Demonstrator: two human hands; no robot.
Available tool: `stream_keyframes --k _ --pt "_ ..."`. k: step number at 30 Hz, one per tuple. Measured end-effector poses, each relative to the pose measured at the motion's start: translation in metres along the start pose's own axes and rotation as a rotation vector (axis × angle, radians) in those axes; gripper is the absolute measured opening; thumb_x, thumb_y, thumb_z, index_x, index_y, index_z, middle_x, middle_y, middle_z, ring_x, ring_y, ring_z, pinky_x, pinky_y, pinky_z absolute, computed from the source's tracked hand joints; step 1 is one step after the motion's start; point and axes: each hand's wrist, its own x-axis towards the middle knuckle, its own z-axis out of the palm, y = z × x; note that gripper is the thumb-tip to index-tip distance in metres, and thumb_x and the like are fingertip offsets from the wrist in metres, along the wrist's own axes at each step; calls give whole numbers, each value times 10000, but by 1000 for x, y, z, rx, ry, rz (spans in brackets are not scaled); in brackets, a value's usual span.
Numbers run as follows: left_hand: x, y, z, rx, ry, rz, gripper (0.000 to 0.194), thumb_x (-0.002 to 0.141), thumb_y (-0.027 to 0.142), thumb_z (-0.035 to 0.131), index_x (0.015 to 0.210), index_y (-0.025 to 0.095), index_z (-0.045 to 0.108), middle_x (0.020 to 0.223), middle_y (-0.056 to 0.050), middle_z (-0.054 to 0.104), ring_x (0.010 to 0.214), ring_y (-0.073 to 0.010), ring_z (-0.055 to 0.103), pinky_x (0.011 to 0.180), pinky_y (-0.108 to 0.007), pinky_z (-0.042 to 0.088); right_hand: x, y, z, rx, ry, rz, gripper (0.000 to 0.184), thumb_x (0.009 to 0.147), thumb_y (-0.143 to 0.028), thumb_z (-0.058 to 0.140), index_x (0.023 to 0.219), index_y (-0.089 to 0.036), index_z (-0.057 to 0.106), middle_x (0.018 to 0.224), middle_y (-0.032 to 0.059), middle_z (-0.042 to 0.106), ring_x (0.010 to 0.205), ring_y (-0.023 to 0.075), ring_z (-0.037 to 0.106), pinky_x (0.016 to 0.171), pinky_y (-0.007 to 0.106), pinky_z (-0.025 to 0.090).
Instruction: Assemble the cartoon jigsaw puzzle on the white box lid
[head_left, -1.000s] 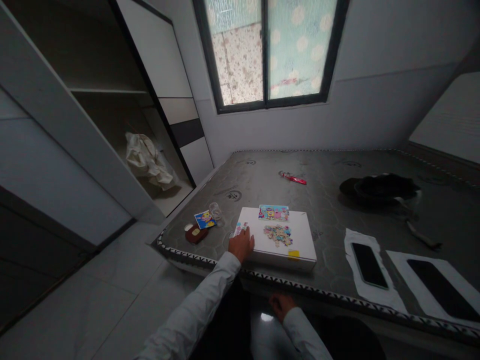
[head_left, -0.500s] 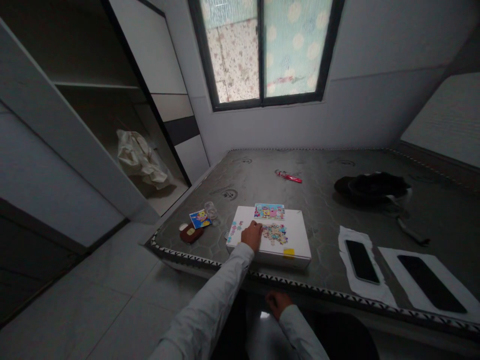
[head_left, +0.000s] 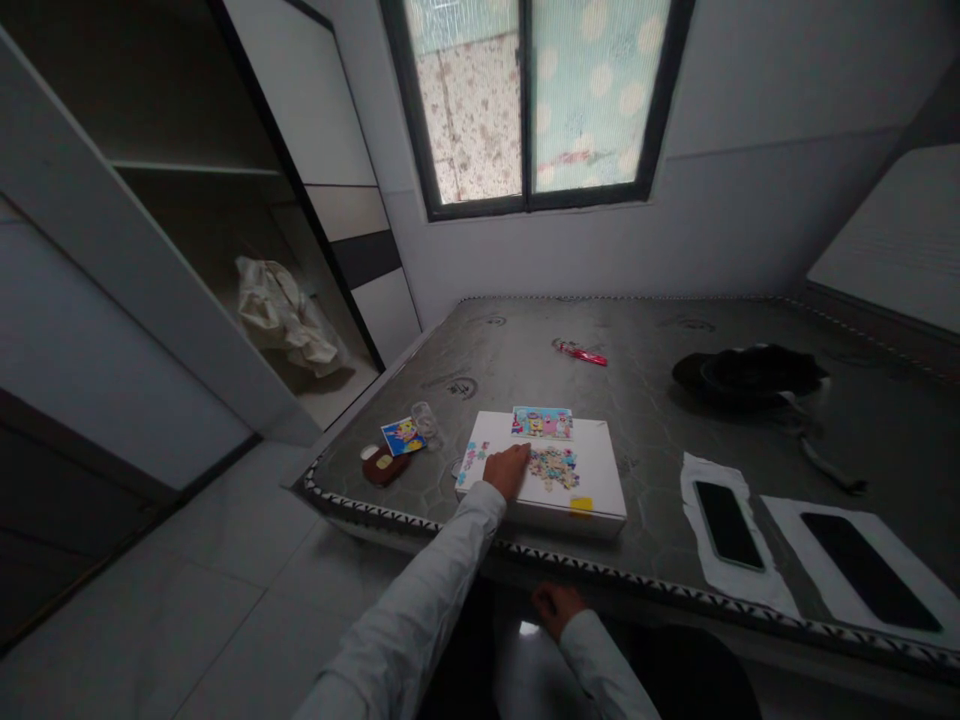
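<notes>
Shifted inward from the left edge of the white puzzle box (head_left: pixel 592 480), the left hand (head_left: pixel 507 472) is laid open on its lid, fingers flat, just beside the heap of jigsaw pieces (head_left: pixel 553 468), with nothing seen held. Below the front edge of the grey mattress (head_left: pixel 637 420), at bottom centre, the right hand (head_left: pixel 556 610) is loosely curled, its grip unclear. The box is placed near that edge.
</notes>
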Motion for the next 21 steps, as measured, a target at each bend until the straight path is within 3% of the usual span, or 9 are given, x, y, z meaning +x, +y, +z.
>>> stream_keyframes --k 6,11,16,19,21 --pt "-10 -4 -2 2 39 -15 371 1034 333 367 1315 273 603 1170 -88 712 1008 -208 693 813 -316 519 -6 -5 -6 18 48 -38 269 849 -177 508 943 -232 755 934 47 777 922 199 714 835 282 501" --pt "-43 -18 -7 3 85 -37 355 1026 350 392 1283 307 633 1256 -55 678 983 -179 696 745 -268 513 -7 -14 -15 55 108 -113 285 885 -248 471 940 -224 749 922 65 774 897 207 719 825 300 518" --pt "-78 -37 -10 22 104 -109 328 1012 307 414 1238 323 651 1213 -42 667 852 -165 699 647 -257 497 -5 -33 -31 100 180 -245 371 949 -393 404 1008 -232 734 1033 76 765 999 217 707 925 340 520" --pt "-88 -40 -9 21 102 -152 329 997 292 441 1271 310 622 1209 -52 646 818 -165 693 629 -262 495 1 -52 -52 83 368 -317 406 974 -444 381 1043 -250 731 1050 78 762 997 225 708 919 358 532" --pt "-90 -38 -8 15 105 -189 351 985 279 458 1308 296 593 1224 -66 623 802 -168 688 623 -270 497 11 -66 -71 -50 485 -286 415 986 -441 364 1070 -252 724 1055 67 760 962 202 711 864 314 540"
